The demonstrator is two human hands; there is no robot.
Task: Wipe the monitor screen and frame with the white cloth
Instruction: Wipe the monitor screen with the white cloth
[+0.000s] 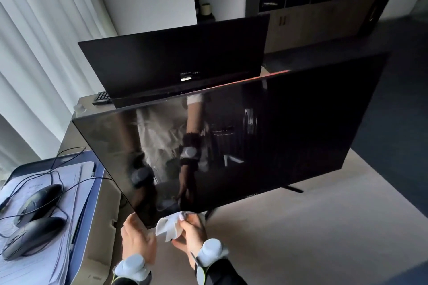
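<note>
I see the monitor standing tilted on the pale surface, its dark screen reflecting my arms. My left hand holds the monitor's lower left corner, fingers curled around the frame edge. My right hand pinches the white cloth, bunched between thumb and curled fingers, and the cloth touches the bottom edge of the frame just beside that corner. Each wrist carries a pale blue band. Behind this monitor stands a second monitor, seen from the back, with a keyboard beside it. To my left, 2 dark mice with cables lie on a stack of papers.
</note>
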